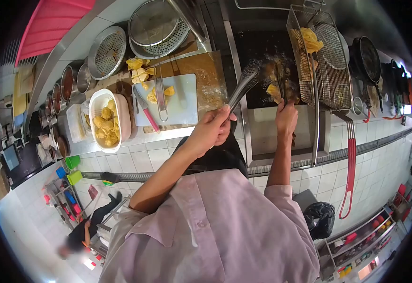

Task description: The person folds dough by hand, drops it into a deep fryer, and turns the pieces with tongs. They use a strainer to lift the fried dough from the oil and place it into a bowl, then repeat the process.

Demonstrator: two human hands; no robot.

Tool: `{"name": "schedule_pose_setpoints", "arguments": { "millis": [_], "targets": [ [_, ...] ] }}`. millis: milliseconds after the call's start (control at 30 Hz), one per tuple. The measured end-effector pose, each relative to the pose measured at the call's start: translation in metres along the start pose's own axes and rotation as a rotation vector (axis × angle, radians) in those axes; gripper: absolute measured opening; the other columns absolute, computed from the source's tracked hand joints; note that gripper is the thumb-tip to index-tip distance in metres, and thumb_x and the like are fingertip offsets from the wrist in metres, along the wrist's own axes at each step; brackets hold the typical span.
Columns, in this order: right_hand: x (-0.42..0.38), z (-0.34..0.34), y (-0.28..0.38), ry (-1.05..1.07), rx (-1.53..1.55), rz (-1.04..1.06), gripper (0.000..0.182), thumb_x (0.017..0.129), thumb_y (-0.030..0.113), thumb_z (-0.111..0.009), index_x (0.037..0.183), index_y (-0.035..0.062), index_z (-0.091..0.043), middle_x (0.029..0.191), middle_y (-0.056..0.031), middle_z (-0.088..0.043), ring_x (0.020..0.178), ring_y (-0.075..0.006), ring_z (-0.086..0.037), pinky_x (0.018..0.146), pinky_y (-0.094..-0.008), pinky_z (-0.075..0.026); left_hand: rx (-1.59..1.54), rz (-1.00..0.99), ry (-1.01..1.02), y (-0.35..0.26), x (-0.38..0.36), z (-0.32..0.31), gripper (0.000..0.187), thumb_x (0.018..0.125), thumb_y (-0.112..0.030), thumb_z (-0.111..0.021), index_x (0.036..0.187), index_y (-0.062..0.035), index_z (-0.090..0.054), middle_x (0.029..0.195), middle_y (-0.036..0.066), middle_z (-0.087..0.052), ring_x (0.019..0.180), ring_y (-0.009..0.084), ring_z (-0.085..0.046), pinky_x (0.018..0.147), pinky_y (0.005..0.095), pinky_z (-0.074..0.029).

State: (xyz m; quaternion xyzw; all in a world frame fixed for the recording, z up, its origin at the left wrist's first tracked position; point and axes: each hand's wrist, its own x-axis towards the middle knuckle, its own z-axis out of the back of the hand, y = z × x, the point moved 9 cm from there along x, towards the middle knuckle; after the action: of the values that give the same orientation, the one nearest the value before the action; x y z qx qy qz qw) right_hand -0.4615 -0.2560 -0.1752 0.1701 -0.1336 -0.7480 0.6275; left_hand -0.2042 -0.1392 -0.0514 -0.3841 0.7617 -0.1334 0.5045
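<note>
My left hand [211,128] is closed around the handle of a metal slotted spoon [244,84], its head near the fryer's left edge. Over the dark oil of the deep fryer [288,109], my right hand [287,119] grips dark metal tongs [282,78] pointing down into it. Beside the tongs, a yellow fried piece [273,90] lies in bubbling oil. A wire fry basket [326,89] with a long red handle [349,165] sits at the fryer's right, with golden fried pieces [311,40] inside. The tongs' tips are hard to make out.
Left of the fryer, a white cutting board [180,106] carries a knife [146,111] and a small strainer. A white tub [118,125] holds yellow balls. Perforated bowls [107,52] stand behind. Black pans [368,59] hang right. Another person [90,228] is at lower left.
</note>
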Motion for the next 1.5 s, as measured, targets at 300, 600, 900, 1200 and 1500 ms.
{"name": "schedule_pose_setpoints", "arguments": {
  "millis": [300,600,900,1200,1500],
  "targets": [
    [-0.045,0.029,-0.016,-0.096,0.209,-0.006,0.027,0.105,0.023,-0.059,0.102,-0.0039,-0.057,0.076,-0.0306,-0.066,0.076,-0.0537,-0.065,0.065,-0.0616,-0.048,-0.010,-0.066,0.020,-0.004,-0.018,0.029,0.040,0.113,-0.045,-0.046,0.106,-0.0079,-0.059,0.065,-0.008,-0.033,0.051,0.0035,-0.026,0.044,0.0235,-0.021],
    [-0.133,0.041,-0.027,-0.169,0.123,-0.117,0.027,0.104,0.025,-0.061,0.103,-0.0012,-0.057,0.088,-0.0301,-0.069,0.085,-0.0540,-0.065,0.073,-0.0636,-0.049,0.036,-0.067,0.174,-0.014,-0.022,0.041,0.038,0.113,-0.044,-0.046,0.103,-0.0088,-0.058,0.064,-0.008,-0.034,0.049,0.0037,-0.029,0.042,0.0228,-0.024],
    [-0.143,0.051,0.011,-0.156,0.049,-0.194,0.029,0.103,0.028,-0.061,0.105,-0.0009,-0.058,0.091,-0.0312,-0.070,0.089,-0.0543,-0.067,0.077,-0.0619,-0.052,0.098,-0.113,0.237,-0.033,-0.023,0.054,0.038,0.114,-0.043,-0.046,0.103,-0.0079,-0.055,0.064,-0.007,-0.034,0.048,0.0043,-0.029,0.042,0.0227,-0.025],
    [-0.181,0.035,-0.004,-0.121,-0.009,-0.283,0.034,0.104,0.032,-0.060,0.111,-0.0013,-0.059,0.093,-0.0310,-0.072,0.092,-0.0521,-0.069,0.080,-0.0588,-0.055,0.125,-0.127,0.253,-0.025,-0.018,0.064,0.036,0.113,-0.042,-0.048,0.101,-0.0090,-0.053,0.063,-0.007,-0.034,0.047,0.0043,-0.029,0.041,0.0228,-0.024],
    [-0.127,-0.022,0.001,0.122,0.800,-0.480,0.042,0.108,0.039,-0.055,0.109,-0.0002,-0.068,0.068,-0.0065,-0.062,0.050,-0.0154,-0.059,0.045,-0.0320,-0.044,0.151,-0.119,0.201,-0.019,-0.013,0.060,0.036,0.113,-0.042,-0.047,0.102,-0.0092,-0.054,0.064,-0.007,-0.035,0.048,0.0040,-0.030,0.042,0.0228,-0.023]
  ]
}}
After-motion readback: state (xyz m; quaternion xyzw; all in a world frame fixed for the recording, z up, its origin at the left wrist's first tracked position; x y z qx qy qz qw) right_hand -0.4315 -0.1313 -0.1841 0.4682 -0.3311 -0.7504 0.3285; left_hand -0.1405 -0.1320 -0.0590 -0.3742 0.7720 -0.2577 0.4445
